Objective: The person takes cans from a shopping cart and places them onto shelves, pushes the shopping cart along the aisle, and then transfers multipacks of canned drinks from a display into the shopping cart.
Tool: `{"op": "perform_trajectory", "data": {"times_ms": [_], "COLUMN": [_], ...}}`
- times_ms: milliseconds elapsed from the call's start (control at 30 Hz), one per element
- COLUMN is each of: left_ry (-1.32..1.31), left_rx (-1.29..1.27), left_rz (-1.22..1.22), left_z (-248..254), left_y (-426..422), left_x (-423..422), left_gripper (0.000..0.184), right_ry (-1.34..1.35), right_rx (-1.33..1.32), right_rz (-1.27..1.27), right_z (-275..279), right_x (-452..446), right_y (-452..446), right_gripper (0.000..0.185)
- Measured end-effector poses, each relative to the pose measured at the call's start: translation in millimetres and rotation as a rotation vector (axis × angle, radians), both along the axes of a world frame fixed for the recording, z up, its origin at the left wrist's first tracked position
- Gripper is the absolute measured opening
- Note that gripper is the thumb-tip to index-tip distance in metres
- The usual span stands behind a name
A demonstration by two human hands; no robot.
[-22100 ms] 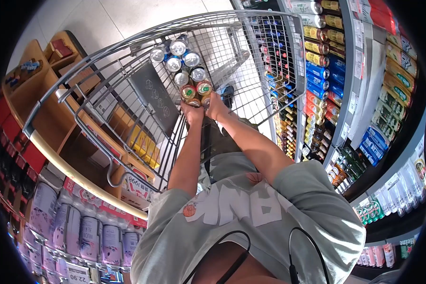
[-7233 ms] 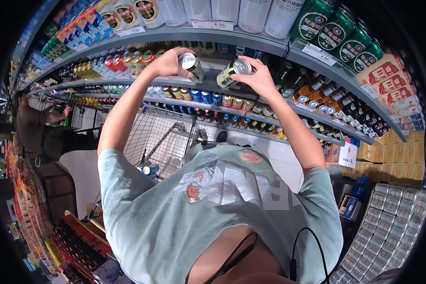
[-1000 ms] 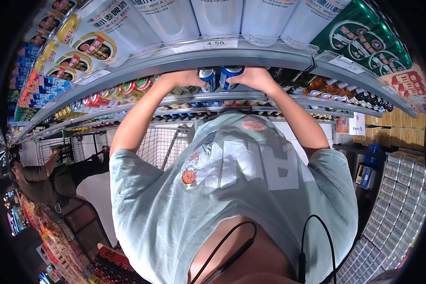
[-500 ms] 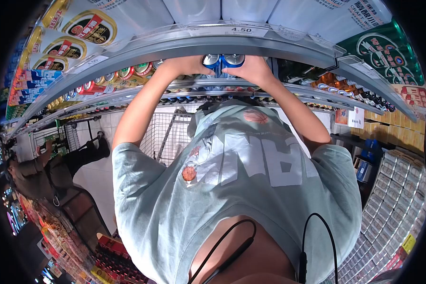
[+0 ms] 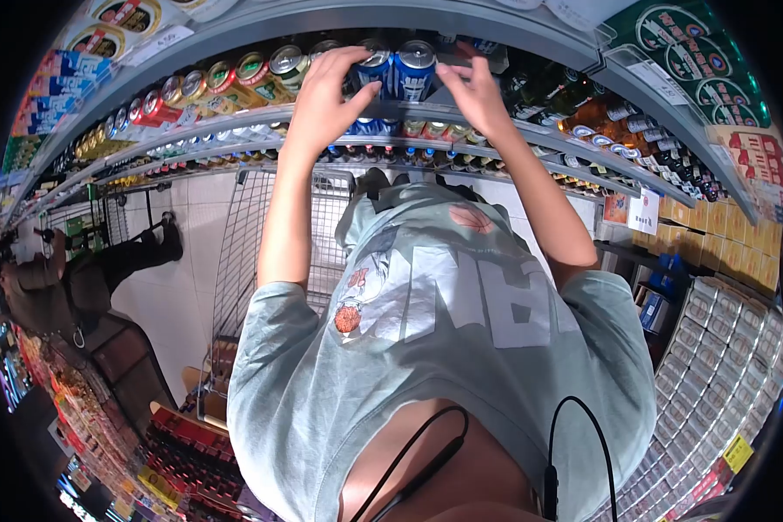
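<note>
The left hand (image 5: 324,103) and right hand (image 5: 480,103) are held spread either side of blue cans (image 5: 415,71), stood upright presumably for neat display.

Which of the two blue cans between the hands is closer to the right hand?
The right blue can, beside the right hand; the left hand partly covers the left blue can.

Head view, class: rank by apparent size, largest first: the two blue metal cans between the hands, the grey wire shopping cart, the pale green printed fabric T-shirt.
1. Pale green fabric T-shirt
2. Grey wire shopping cart
3. Left blue can, right blue can: too alike to rank; left hand partly hides the former.
</note>
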State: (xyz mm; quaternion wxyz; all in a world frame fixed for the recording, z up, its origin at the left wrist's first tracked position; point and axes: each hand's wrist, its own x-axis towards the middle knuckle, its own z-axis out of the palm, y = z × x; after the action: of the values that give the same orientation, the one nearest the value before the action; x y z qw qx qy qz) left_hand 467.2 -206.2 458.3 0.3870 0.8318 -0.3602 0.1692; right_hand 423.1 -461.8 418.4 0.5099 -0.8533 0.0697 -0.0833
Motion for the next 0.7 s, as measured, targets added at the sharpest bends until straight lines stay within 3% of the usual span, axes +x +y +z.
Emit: {"op": "perform_trajectory", "data": {"times_ms": [67,133,333,500,567,700], "left_ry": [0.228,0.524,0.789,0.891,0.784,0.844], "left_rx": [-0.155,-0.344,-0.280,-0.209,-0.108,-0.145], "left_rz": [0.097,0.154,0.455,0.600,0.624,0.757], "left_z": [-13.4,-53.7,-159.2,-157.3,-151.3,-145.6], "left_y": [9.9,22.8,56.2,60.3,70.9,103.5], "left_x": [-38.6,-73.3,-234.0,-349.1,-375.8,-407.2], "left_gripper": [0.032,0.027,0.020,0.018,0.018,0.019], "right_ry": [-0.167,-0.018,0.187,0.261,0.329,0.472], "right_rx": [0.264,0.406,0.581,0.640,0.680,0.755], "right_rz": [0.022,0.087,0.102,0.165,0.170,0.218], "right_z": [-1.6,-10.8,-38.2,-92.0,-114.0,-130.8], "right_x": [-25.5,-55.6,-168.4,-248.3,-279.1,-319.9], "right_y": [-3.0,-18.0,-25.0,-31.9,-21.8,13.6], "right_gripper": [0.039,0.029,0.020,0.021,0.023,0.025]}}
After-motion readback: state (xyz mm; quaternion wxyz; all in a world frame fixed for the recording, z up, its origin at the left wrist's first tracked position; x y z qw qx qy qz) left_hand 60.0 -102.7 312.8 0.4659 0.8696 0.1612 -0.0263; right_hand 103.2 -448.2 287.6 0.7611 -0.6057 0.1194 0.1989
